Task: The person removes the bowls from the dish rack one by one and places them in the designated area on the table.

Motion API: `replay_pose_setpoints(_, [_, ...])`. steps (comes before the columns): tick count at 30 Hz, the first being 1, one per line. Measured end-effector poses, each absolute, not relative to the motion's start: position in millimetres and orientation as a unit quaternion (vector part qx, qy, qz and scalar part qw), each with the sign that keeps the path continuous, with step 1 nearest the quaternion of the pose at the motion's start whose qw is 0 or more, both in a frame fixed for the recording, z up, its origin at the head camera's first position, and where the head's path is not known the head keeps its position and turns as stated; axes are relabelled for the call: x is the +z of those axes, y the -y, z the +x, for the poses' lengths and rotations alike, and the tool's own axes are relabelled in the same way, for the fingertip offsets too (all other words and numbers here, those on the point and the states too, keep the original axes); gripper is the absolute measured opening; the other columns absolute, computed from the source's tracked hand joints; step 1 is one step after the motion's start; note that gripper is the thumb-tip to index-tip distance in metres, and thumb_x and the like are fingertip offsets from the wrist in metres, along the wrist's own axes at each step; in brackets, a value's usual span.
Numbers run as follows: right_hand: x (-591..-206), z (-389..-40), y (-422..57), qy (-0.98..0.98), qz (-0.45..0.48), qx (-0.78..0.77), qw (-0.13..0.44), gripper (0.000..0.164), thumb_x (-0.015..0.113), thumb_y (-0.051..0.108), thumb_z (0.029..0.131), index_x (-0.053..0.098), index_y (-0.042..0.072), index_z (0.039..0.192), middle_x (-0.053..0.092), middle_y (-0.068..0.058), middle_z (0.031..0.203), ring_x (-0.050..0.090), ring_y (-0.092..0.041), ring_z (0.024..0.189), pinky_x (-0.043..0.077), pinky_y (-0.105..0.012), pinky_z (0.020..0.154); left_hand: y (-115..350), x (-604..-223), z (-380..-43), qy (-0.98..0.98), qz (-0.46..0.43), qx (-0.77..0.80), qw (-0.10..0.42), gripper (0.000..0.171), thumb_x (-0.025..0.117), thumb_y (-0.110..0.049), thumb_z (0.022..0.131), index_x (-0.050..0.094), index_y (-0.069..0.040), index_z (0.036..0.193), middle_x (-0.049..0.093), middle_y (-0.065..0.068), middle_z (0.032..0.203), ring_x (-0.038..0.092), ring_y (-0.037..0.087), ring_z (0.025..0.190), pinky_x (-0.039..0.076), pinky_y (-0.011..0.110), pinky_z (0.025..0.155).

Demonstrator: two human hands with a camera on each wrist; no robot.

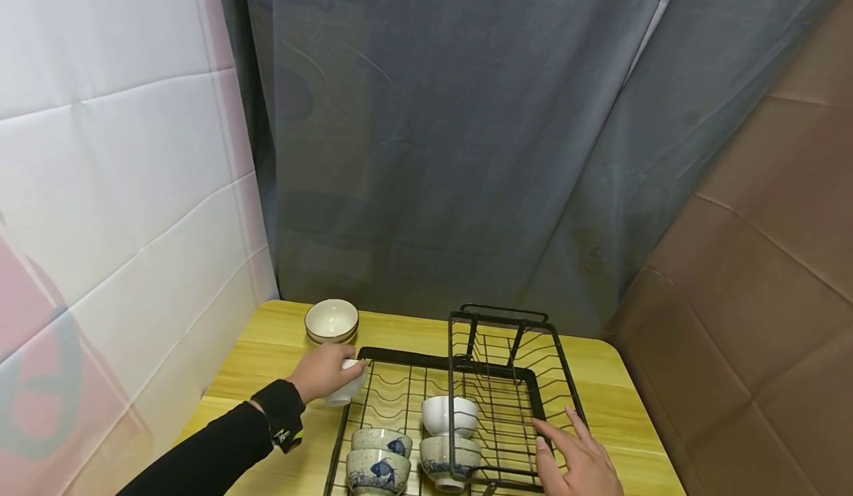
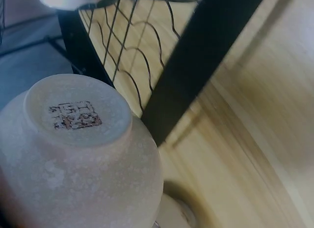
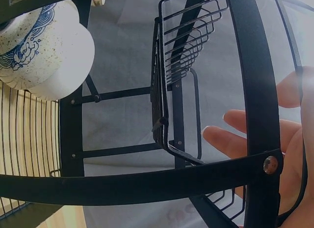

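My left hand (image 1: 326, 372) grips a small white bowl (image 1: 345, 386) just outside the left edge of the black wire dish rack (image 1: 406, 357). In the left wrist view, a square stamp marks the foot of this held bowl (image 2: 78, 115), which is turned toward the camera. On the lower tier, patterned bowls (image 1: 378, 471) with blue fish stand at front left. Beside them, a white bowl (image 1: 440, 414) sits behind a speckled bowl (image 1: 443, 453). My right hand (image 1: 580, 457) is at the right side of the raised basket (image 1: 494, 474), its fingers extended and holding nothing.
Stacked brown-rimmed bowls (image 1: 332, 320) stand on the wooden table (image 1: 266, 340) at the back left. Black posts (image 3: 255, 80) and crossbars frame the rack's side. A grey curtain (image 1: 426, 148) hangs behind, with a white panel (image 1: 120, 148) left and a brown one (image 1: 753, 296) right.
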State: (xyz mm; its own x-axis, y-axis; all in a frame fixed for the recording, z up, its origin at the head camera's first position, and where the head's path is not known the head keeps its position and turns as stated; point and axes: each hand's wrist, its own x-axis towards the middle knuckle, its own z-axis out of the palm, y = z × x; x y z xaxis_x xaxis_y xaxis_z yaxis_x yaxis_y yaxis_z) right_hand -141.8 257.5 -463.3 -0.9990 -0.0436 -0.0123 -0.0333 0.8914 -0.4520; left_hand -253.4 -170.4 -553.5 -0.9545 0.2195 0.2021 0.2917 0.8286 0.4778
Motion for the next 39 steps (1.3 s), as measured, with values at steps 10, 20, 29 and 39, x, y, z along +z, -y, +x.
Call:
replay_pose_setpoints(10, [-463, -142, -257, -0.972, -0.014, -0.235, 0.022, 0.047, 0.042, 0.050, 0.108, 0.069, 0.021, 0.136, 0.063, -0.010, 0.143, 0.032, -0.044, 0.150, 0.029, -0.076, 0.108, 190, -566, -255, 0.963, -0.104, -0.236, 0.075, 0.028, 0.073, -0.034, 0.095, 0.059, -0.019, 0.077, 0.050, -0.008, 0.065, 0.045, 0.009, 0.056, 0.038, 0.029, 0.054])
replay_pose_setpoints(20, [-465, -142, -256, -0.972, -0.022, -0.234, 0.009, 0.042, 0.046, 0.044, 0.108, 0.070, 0.021, 0.134, 0.065, -0.009, 0.141, 0.034, -0.043, 0.149, 0.031, -0.076, 0.106, 213, -595, -251, 0.969, -0.102, -0.194, 0.118, 0.040, 0.072, -0.036, 0.096, 0.048, -0.020, 0.068, 0.035, -0.009, 0.059, 0.036, 0.009, 0.052, 0.030, 0.027, 0.052])
replay_pose_setpoints(29, [-466, -142, -259, -0.973, -0.016, -0.228, -0.003, 0.047, 0.042, 0.049, 0.109, 0.070, 0.021, 0.134, 0.064, -0.011, 0.142, 0.035, -0.044, 0.149, 0.032, -0.075, 0.105, 222, -609, -254, 0.963, -0.119, -0.200, 0.139, 0.034, 0.075, -0.036, 0.094, 0.053, -0.022, 0.073, 0.049, -0.010, 0.064, 0.042, 0.007, 0.055, 0.038, 0.026, 0.054])
replay_pose_setpoints(39, [-467, -142, -260, -0.973, -0.022, -0.231, 0.002, 0.044, 0.045, 0.045, 0.109, 0.070, 0.021, 0.134, 0.064, -0.009, 0.142, 0.034, -0.043, 0.149, 0.032, -0.075, 0.106, 223, -632, -256, 0.963, -0.147, -0.170, 0.148, 0.040, 0.077, -0.037, 0.092, 0.048, -0.022, 0.069, 0.042, -0.011, 0.064, 0.037, 0.007, 0.056, 0.034, 0.025, 0.053])
